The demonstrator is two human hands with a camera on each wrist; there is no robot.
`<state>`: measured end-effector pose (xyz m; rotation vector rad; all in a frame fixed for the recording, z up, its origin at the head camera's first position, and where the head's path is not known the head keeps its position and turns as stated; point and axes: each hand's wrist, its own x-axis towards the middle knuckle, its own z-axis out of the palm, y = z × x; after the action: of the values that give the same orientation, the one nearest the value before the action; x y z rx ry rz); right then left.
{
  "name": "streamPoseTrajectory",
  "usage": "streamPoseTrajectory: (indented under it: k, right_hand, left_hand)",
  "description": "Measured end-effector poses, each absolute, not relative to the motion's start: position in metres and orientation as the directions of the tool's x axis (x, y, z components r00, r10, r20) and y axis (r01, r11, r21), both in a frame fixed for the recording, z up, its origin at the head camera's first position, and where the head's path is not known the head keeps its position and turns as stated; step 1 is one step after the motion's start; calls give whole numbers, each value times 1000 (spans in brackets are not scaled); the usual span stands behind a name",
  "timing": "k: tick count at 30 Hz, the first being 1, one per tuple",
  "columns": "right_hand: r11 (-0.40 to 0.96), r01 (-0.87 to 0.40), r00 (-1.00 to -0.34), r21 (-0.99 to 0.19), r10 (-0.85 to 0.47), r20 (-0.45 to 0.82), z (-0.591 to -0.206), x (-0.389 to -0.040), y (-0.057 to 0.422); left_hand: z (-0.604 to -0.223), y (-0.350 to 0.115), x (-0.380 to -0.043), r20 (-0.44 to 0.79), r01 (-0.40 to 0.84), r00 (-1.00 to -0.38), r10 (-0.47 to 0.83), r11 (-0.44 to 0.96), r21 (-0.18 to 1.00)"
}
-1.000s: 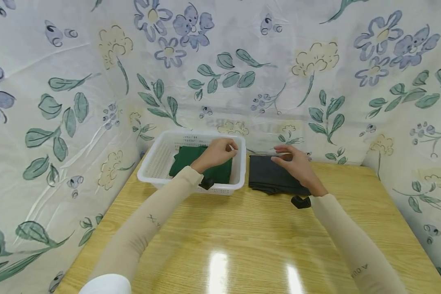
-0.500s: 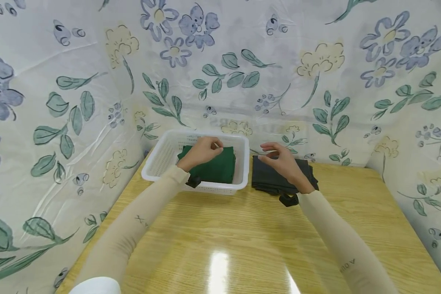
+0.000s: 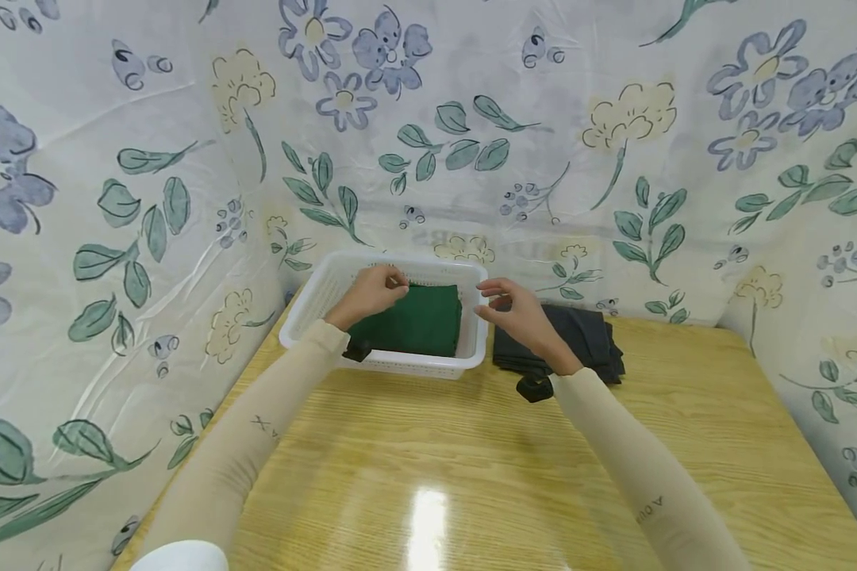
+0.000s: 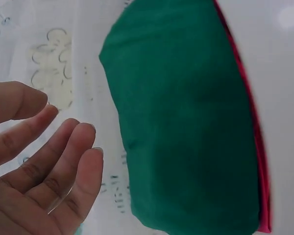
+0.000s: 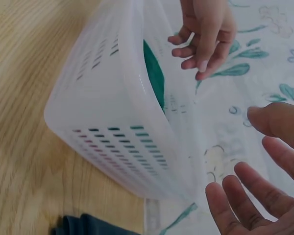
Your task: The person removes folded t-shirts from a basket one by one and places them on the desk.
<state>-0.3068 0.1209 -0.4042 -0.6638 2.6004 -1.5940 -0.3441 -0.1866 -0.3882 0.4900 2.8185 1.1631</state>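
Both hands are bare. Left hand (image 3: 370, 296) hangs over the white perforated basket (image 3: 428, 362), towards its 10 o'clock side, fingers loosely bent and gripping nothing; in the left wrist view its fingertips are apart from the green cloth (image 3: 417, 321). Right hand (image 3: 517, 317) is at the basket's 3 o'clock rim, thumb and fingers spread in a loose curve, grasping nothing; its fingertips overlap the rim in the head view but stand clear of it in the right wrist view. Green cloth: folded, lying inside the basket, with a red edge (image 4: 263, 200) along one side. Basket sits at 11 o'clock on the wood-grain bench (image 3: 371, 444). Dark cloth (image 3: 586, 341): folded in layers, at 1 o'clock on the bench, just beside the basket and partly behind the right hand. Cream sleeves (image 3: 636, 452) cover both forearms. Floral sheeting (image 3: 428, 198) hangs from 9 through 12 to 3 o'clock.
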Motion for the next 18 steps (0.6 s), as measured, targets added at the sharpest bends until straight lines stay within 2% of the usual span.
streamPoseTrajectory:
  k: [18]
  right_hand:
    - [437,-308,-901,-845,-418,112,-404,-304,74]
  left_hand:
    - [-388,-216,-353,-3,150,-978,211,705,693]
